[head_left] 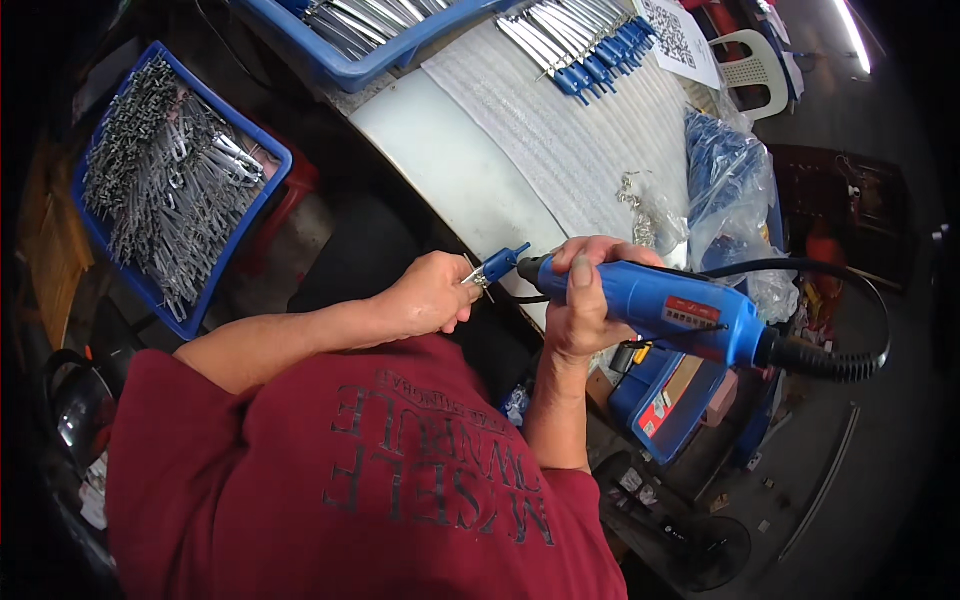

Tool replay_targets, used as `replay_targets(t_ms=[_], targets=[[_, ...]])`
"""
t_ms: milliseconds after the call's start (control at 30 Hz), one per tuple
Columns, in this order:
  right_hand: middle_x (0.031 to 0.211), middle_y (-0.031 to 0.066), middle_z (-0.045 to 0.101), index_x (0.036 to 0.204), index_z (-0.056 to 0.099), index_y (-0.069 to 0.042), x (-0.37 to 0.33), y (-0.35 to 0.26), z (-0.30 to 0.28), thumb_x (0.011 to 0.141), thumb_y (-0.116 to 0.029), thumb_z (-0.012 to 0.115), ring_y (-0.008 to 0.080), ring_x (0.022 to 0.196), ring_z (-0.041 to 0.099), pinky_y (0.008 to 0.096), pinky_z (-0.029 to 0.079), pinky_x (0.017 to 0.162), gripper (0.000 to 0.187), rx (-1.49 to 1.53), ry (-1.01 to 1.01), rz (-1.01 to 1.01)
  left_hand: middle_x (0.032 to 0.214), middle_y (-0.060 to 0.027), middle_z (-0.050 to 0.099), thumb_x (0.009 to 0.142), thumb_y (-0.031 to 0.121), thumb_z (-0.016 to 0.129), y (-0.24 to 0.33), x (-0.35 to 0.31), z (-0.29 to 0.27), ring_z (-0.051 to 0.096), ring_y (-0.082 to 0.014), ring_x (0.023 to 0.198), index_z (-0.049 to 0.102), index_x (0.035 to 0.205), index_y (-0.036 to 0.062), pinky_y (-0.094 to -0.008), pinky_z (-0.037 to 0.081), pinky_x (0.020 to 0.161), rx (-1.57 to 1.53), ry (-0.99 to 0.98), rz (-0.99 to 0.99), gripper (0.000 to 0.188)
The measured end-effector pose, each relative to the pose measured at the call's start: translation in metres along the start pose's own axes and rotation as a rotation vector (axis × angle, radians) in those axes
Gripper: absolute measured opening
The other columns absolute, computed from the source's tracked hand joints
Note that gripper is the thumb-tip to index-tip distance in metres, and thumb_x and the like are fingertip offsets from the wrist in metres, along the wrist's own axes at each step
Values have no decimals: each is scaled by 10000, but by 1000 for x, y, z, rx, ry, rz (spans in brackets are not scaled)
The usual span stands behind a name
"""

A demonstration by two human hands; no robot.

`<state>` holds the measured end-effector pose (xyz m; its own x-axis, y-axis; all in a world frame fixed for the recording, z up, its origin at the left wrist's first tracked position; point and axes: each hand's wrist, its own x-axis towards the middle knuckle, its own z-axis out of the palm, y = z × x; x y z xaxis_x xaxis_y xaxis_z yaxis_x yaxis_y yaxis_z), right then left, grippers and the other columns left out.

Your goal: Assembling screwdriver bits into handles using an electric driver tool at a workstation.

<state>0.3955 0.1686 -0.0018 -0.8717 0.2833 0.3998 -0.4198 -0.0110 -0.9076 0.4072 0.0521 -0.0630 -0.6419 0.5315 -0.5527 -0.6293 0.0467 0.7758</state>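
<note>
My left hand (432, 293) is closed, pinching a small metal part with a blue plastic end (501, 264) just beyond the table's near edge. A blue electric screwdriver (672, 308) with a coiled black cord guard lies in my right hand (583, 308), whose fingers wrap round its body. The screwdriver's dark tip points left at the blue end and comes close to it; whether they touch I cannot tell. Farther off, a row of slim metal pieces with blue ends (590, 55) rests on a foam sheet (545, 120) over the white tabletop (425, 140).
A blue crate (283, 165) heaped with metal parts stands at the left. At the back, a blue bin (345, 72) holds metal strips. Clear plastic bags (735, 190) and a small chain heap (640, 200) lie on the right. A blue tray (665, 440) sits below the screwdriver.
</note>
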Motion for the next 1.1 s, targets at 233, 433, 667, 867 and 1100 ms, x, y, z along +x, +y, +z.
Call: replay_targets(t_ms=[233, 433, 667, 867, 1100], targets=[[650, 79, 443, 957, 405, -49, 5, -8, -1, 613, 29, 519, 182, 521, 451, 308, 400, 526, 371, 131, 38, -42, 569, -16, 469, 801, 103, 431, 3, -5, 1, 412, -56, 424, 460, 726, 18, -186, 305, 352, 19, -11, -39, 117], [660, 80, 445, 960, 409, -48, 6, -4, -1, 618, 12, 519, 179, 520, 448, 311, 396, 531, 364, 134, 38, -29, 578, -16, 472, 798, 111, 433, 7, -5, -1, 411, -54, 426, 460, 728, 20, -184, 303, 352, 20, -10, -54, 118], [674, 80, 446, 963, 410, -47, 6, -3, -3, 612, 12, 522, 181, 522, 449, 308, 397, 518, 372, 159, 49, -17, 580, -16, 472, 797, 109, 431, 3, -3, 0, 411, -54, 426, 464, 734, 18, -183, 305, 353, 21, -11, -50, 115], [675, 82, 445, 972, 404, -48, 4, -5, 5, 626, 6, 536, 178, 531, 451, 294, 409, 504, 374, 105, 30, -5, 555, -25, 477, 787, 100, 441, -3, -1, 2, 418, -65, 410, 475, 701, 3, -209, 319, 354, 11, 26, -24, 133], [640, 70, 444, 928, 390, -51, 8, -1, 12, 639, 7, 582, 164, 495, 440, 292, 416, 470, 352, 27, 49, 26, 538, -39, 487, 780, 96, 445, -5, 0, 4, 435, -81, 404, 480, 666, -13, -237, 360, 387, -9, 61, 6, 161]])
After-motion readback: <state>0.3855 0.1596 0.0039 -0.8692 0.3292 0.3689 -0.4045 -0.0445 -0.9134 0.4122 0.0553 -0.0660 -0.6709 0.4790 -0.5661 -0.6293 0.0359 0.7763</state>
